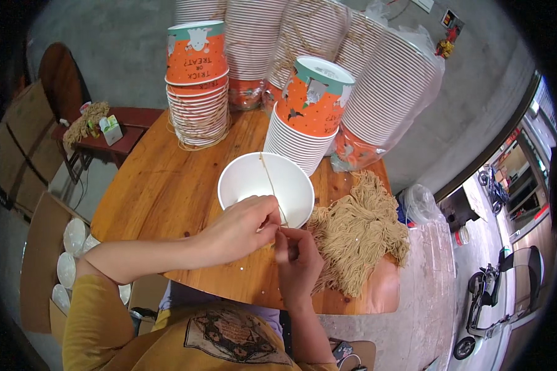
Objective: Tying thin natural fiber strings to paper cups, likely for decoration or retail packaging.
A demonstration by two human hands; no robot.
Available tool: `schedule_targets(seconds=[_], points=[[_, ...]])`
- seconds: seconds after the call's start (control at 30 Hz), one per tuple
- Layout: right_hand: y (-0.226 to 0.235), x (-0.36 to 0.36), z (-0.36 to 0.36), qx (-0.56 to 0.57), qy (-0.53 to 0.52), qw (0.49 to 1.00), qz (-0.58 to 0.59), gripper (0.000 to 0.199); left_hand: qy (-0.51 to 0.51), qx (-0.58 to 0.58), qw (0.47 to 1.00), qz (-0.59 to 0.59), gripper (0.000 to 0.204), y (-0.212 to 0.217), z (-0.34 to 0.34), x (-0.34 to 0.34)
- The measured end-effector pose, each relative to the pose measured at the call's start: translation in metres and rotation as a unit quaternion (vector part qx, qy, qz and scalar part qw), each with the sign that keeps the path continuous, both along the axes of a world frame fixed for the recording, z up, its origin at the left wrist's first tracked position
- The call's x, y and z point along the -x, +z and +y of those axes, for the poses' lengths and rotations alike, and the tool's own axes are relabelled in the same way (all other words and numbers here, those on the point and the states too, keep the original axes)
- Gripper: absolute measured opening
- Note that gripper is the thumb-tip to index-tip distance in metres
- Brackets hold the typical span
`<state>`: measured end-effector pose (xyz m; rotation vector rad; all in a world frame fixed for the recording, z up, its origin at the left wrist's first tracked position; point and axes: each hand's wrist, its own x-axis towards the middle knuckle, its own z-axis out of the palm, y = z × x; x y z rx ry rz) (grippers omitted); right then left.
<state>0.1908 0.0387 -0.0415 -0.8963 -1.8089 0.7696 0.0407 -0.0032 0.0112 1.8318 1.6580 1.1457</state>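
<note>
A white-lined paper bucket stands with its mouth toward me near the middle of the wooden table. A tan string runs across its mouth from the far rim down to my hands. My left hand reaches over the near rim, its fingers pinched together on the string. Just right of it and lower, my right hand is closed too, thumb and fingertips pinching by the near rim where the string ends. The fingertips of both hands nearly touch; the exact fixing of the string there is hidden.
A heap of tan strings lies right of my hands. Stacked orange paper buckets stand behind, with another stack farther left and tall bagged stacks at the back. A cardboard box holding white buckets stands at lower left.
</note>
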Motion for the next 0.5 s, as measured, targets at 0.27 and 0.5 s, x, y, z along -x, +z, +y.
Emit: schedule_targets(seconds=[0.27,0.5], points=[[0.0057,0.0012,0.0036,-0.043,-0.013,0.999,0.028,0.007,-0.008,0.031,0.997,-0.076,0.020,0.0012,0.0004,-0.0007],[0.0058,-0.0003,0.0090,0.013,0.000,1.000,-0.005,0.010,-0.021,0.018,0.992,-0.125,0.020,-0.0004,0.0027,0.0018]])
